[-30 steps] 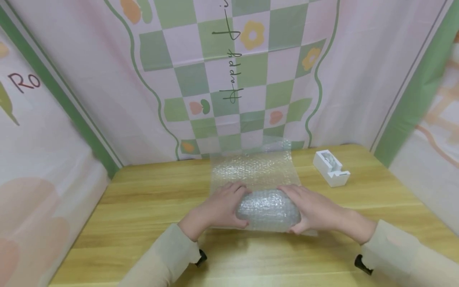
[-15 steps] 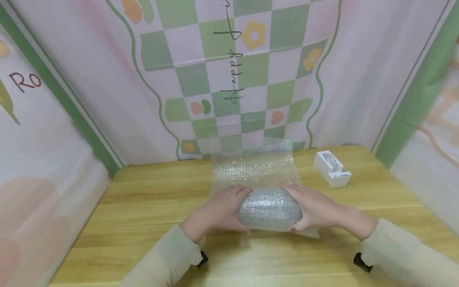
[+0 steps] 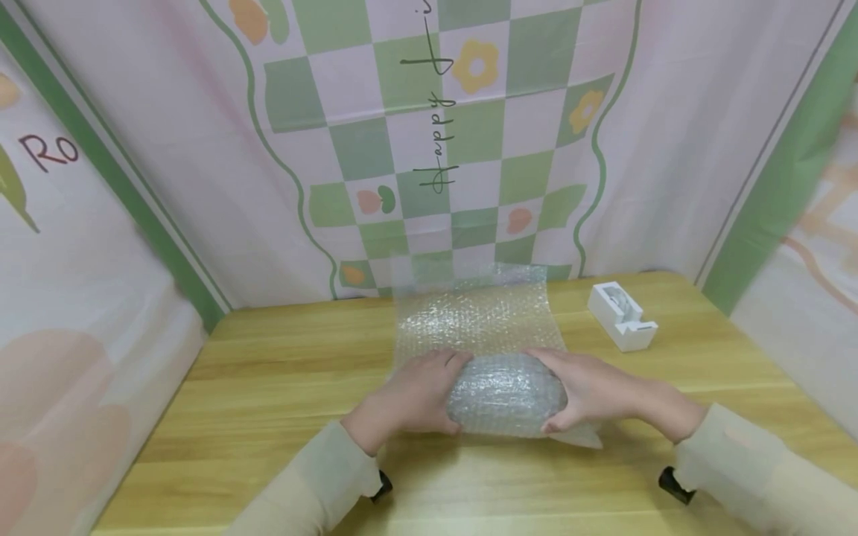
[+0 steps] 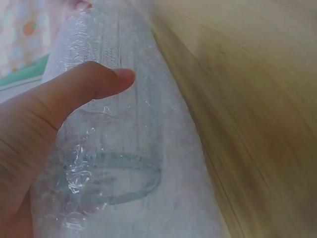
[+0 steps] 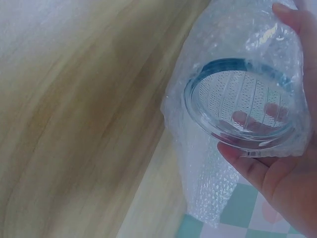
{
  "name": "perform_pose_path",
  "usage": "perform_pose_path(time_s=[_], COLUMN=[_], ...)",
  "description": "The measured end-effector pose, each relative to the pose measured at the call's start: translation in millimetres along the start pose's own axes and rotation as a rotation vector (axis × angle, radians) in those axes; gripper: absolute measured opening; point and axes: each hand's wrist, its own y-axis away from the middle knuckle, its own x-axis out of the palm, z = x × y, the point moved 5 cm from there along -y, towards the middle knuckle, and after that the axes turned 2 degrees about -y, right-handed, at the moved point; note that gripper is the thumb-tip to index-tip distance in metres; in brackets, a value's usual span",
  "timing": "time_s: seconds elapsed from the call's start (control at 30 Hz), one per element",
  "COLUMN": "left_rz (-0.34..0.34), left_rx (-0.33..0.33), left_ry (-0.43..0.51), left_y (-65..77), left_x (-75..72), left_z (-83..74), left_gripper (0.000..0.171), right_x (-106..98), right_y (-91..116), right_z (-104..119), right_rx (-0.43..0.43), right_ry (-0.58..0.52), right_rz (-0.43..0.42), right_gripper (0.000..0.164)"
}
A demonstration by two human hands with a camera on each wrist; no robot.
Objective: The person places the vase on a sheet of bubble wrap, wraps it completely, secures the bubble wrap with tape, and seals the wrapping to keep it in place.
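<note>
A person's left hand [image 3: 422, 391] and right hand [image 3: 590, 391], curled round opposite ends of a clear glass [image 5: 233, 96] rolled in bubble wrap [image 3: 479, 316], wooden table [image 3: 268, 380] beneath, white tape dispenser [image 3: 622, 318] nearby

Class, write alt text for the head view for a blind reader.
A left hand and right hand grip a bubble-wrapped bundle at a wooden table. Loose bubble wrap stretches behind it; a white tape dispenser stands to the right.
</note>
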Motion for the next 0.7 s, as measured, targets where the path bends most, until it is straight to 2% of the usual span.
perform_pose_path(time_s=[0.23,0.4,0.47,0.57,0.7], left_rz=[-0.015,-0.007,0.0,0.006,0.005], left_rx=[0.006,-0.007,-0.014,-0.019,-0.011], left_ry=[-0.044,-0.039,-0.025,-0.006,-0.006], left_y=[-0.2,1.1,1.4,1.7,2.2], left_x=[0.1,-0.8,-0.8,-0.3,-0.3], left_z=[-2.1,-2.3,-2.3,-2.5,-3.0], left_gripper=[0.107,0.107,0.107,0.107,0.106], right_x=[-2,-6,-8,-14,-24], right_y=[-3,-4,-3,0,5], right_z=[1,2,2,2,6], right_rx=[-0.023,-0.018,0.005,0.025,0.014], right_ry=[-0.027,-0.09,-0.14,-0.206,-0.176], right_rz=[0.029,0.089,0.115,0.136,0.054], right_gripper=[0.117,0.128,0.122,0.105,0.084])
